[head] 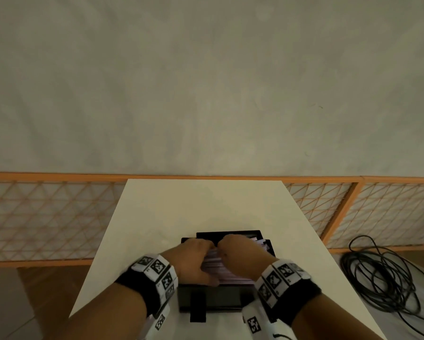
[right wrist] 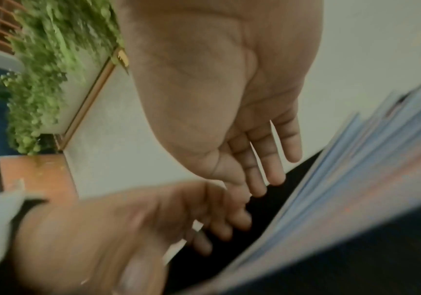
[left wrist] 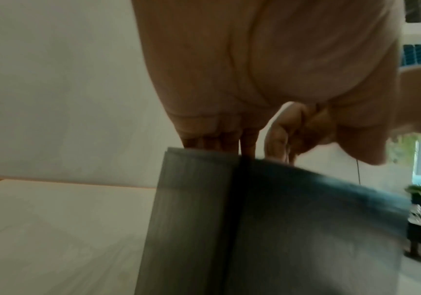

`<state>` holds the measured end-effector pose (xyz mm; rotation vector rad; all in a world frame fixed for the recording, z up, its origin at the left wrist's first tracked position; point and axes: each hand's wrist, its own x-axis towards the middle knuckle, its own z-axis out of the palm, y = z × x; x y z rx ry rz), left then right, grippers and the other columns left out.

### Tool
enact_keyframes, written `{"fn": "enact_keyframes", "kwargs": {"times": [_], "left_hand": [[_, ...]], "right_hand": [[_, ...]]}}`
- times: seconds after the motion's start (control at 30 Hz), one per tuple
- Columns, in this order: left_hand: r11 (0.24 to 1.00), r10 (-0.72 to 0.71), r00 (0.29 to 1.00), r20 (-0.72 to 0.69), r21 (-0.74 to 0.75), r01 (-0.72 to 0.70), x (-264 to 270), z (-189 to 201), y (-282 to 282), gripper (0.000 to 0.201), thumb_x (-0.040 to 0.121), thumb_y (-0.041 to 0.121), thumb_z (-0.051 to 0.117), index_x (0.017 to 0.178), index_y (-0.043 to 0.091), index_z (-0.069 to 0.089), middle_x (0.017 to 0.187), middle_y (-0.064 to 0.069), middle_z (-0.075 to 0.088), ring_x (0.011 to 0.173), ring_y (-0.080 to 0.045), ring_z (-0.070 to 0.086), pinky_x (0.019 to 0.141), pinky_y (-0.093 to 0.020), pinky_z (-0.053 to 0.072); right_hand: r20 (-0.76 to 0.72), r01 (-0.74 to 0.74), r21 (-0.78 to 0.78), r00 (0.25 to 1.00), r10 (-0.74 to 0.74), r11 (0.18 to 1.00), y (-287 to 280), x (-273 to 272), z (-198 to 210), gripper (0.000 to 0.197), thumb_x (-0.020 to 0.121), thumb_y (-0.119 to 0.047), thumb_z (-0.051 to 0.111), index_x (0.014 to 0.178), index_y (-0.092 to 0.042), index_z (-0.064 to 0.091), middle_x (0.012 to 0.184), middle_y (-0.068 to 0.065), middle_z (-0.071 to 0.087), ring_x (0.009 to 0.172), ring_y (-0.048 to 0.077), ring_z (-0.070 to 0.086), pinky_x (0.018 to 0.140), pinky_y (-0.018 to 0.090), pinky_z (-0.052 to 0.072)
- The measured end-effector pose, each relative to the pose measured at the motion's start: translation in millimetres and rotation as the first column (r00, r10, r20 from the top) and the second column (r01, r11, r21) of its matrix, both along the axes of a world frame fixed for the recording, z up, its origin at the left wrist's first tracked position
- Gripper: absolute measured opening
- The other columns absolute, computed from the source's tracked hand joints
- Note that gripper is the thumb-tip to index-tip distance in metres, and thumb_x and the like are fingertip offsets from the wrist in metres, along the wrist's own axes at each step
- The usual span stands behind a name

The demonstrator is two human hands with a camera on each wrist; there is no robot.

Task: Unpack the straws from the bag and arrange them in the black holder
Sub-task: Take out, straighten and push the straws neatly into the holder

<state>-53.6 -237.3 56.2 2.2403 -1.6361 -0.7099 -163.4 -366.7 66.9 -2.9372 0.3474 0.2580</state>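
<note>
On the white table (head: pixel 171 212), close to its near edge, the black holder (head: pixel 209 299) is sitting with both hands working over its open top. Starting at the left, the left hand (head: pixel 193 262) is lying across the pile of wrapped straws (head: pixel 214 266), thumb toward the near wall and fingers reaching down at the far side; from the left wrist view those fingers (left wrist: pixel 219 137) are pointing straight down behind the holder's rim, extended rather than closed round anything. Moving right, the right hand (head: pixel 242 251) is pressing onto the same pile, and its wrist camera is showing the fingers (right wrist: pixel 267 159) held fairly straight and together, gripping nothing, with the pale straw wrappers (right wrist: pixel 356 169) fanning out just beside them. No bag is showing in any view, so the unpacking itself is apparently over and the arranging step is in hand: the straws are already lying inside the holder, though some on the right are riding up unevenly against the far wall. Next, I judge, both hands will be needing to push and square the stack level, gently, so no wrappers are slipping over the rim.
</note>
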Motion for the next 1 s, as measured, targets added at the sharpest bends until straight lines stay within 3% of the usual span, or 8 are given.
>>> {"fn": "enact_keyframes", "kwargs": {"times": [0.2,0.43,0.5,0.57,0.63,0.7,0.9,1.0], "left_hand": [[0.955,-0.112,0.969,0.22,0.294,0.044,-15,-16,-17,0.123,0.065,0.067,0.071,0.152,0.012,0.004,0.154,-0.01,0.025,0.138,-0.031,0.031,0.114,-0.043,0.03],[0.951,-0.129,0.956,0.264,0.306,0.043,-26,-29,-26,0.093,0.068,0.051,0.073,0.143,0.015,0.031,0.142,-0.008,0.035,0.126,-0.031,0.039,0.104,-0.045,0.04],[0.956,-0.109,0.965,0.238,0.29,0.036,-27,-31,-25,0.092,0.069,0.048,0.073,0.144,0.015,0.03,0.142,-0.007,0.036,0.125,-0.03,0.043,0.102,-0.044,0.044],[0.963,-0.094,0.972,0.215,0.268,0.034,-28,-30,-24,0.09,0.069,0.045,0.073,0.144,0.018,0.031,0.137,-0.007,0.044,0.118,-0.03,0.052,0.096,-0.042,0.049],[0.971,-0.092,0.975,0.204,0.237,0.042,-28,-27,-24,0.084,0.07,0.042,0.073,0.141,0.018,0.035,0.133,-0.007,0.049,0.112,-0.031,0.056,0.092,-0.041,0.051],[0.977,-0.096,0.978,0.187,0.205,0.057,-29,-26,-23,0.075,0.071,0.038,0.073,0.137,0.019,0.041,0.129,-0.007,0.054,0.107,-0.031,0.059,0.089,-0.039,0.053],[0.974,-0.105,0.971,0.217,0.221,0.056,-30,-25,-24,0.071,0.071,0.039,0.071,0.134,0.019,0.043,0.127,-0.008,0.054,0.108,-0.031,0.058,0.09,-0.042,0.053],[0.963,-0.124,0.966,0.226,0.26,0.062,-30,-26,-23,0.067,0.073,0.04,0.071,0.129,0.014,0.045,0.125,-0.011,0.052,0.108,-0.032,0.056,0.09,-0.043,0.051]], "right_hand": [[-0.173,0.056,-0.177,0.981,-0.087,0.983,-55,-18,7,0.04,0.091,-0.008,0.04,0.129,-0.011,0.052,0.131,0.01,0.051,0.119,0.028,0.05,0.099,0.039,0.044],[-0.173,0.056,-0.179,0.981,-0.088,0.982,-60,-5,23,0.034,0.091,-0.008,0.046,0.121,-0.012,0.061,0.125,0.009,0.056,0.113,0.026,0.053,0.095,0.032,0.041],[-0.247,0.164,-0.365,0.932,-0.265,0.916,-51,11,7,0.025,0.088,-0.015,0.055,0.106,-0.007,0.07,0.113,0.01,0.067,0.097,0.02,0.061,0.085,0.029,0.045],[-0.329,0.383,-0.475,0.758,-0.563,0.792,-28,10,16,0.022,0.081,-0.025,0.069,0.087,-0.005,0.074,0.094,0.01,0.073,0.082,0.016,0.066,0.076,0.027,0.047],[-0.334,0.124,-0.371,0.907,-0.257,0.92,-22,18,-3,0.021,0.091,-0.013,0.055,0.099,0.001,0.068,0.108,0.016,0.069,0.1,0.026,0.064,0.086,0.034,0.049],[-0.387,-0.032,-0.218,0.92,-0.056,0.975,-12,15,-6,0.024,0.095,-0.006,0.045,0.107,0.003,0.064,0.117,0.019,0.064,0.109,0.033,0.059,0.091,0.04,0.047],[-0.405,0.069,-0.214,0.901,-0.153,0.974,-39,17,-32,0.034,0.094,-0.026,0.053,0.125,-0.013,0.057,0.126,0.008,0.06,0.116,0.028,0.057,0.096,0.039,0.046],[-0.46,0.076,-0.188,0.874,-0.156,0.979,-58,15,-49,0.038,0.09,-0.036,0.059,0.126,-0.021,0.056,0.092,-0.006,0.056,0.093,0.017,0.05,0.099,0.035,0.043]]}}
